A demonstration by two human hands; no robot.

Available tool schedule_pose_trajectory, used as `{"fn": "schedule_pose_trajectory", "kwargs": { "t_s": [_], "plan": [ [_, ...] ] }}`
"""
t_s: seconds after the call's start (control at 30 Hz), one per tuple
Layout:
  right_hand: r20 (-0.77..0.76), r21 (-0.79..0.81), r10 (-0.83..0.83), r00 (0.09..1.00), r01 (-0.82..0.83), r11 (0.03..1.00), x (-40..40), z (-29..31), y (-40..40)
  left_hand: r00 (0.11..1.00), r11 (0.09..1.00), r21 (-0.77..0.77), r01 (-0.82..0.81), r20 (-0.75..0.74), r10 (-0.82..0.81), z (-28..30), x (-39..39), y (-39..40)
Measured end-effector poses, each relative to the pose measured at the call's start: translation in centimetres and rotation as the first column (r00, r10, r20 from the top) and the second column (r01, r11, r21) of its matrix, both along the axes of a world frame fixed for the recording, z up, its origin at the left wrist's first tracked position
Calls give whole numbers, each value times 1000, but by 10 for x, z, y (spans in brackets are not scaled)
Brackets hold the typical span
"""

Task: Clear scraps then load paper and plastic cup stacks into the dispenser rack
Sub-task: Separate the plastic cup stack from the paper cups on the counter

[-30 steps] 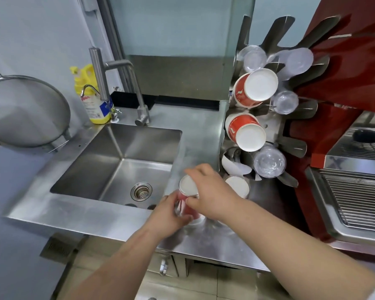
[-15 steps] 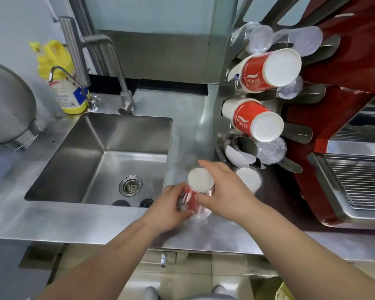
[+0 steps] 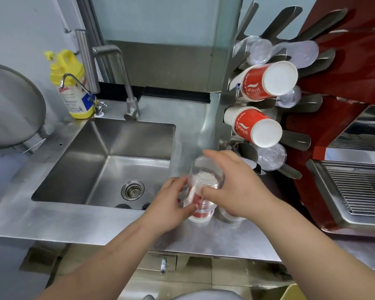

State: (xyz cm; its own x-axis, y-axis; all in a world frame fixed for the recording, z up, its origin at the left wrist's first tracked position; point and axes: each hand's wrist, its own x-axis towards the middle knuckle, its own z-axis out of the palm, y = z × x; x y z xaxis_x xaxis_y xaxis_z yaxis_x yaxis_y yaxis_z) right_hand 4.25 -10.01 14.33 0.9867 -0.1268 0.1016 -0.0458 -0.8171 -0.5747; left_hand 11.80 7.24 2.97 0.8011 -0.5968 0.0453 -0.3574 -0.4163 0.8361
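Clamped left hand (image 3: 169, 204) and right hand (image 3: 236, 189) on an inverted clear plastic cup (image 3: 204, 182) over a red paper cup (image 3: 198, 213), upon the steel surface (image 3: 95, 221) beside the sink (image 3: 117, 161).

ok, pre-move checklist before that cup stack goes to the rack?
1. Both hands on stack: left hand and right hand grip the cup stack: ok.
2. Stack upright on the counter: ok.
3. Clear wrap off the stack: still over it: not ok.
4. Free slot in dispenser rack: lower holder looks open: ok.
5. Cup count: cannot tell.
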Motion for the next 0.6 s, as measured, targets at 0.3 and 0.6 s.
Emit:
{"fn": "schedule_pose_trajectory", "kwargs": {
  "t_s": [0.3, 0.6],
  "plan": [
    [123, -31, 68, 990, -65, 997, -3, 47, 14, 993, 992, -111, -67, 91, 77, 43, 0, 15],
    [117, -123, 172, 978, -158, 980, 2, 65, 49, 983, 970, -200, -136, 94, 157, 55, -7, 41]
  ]
}}
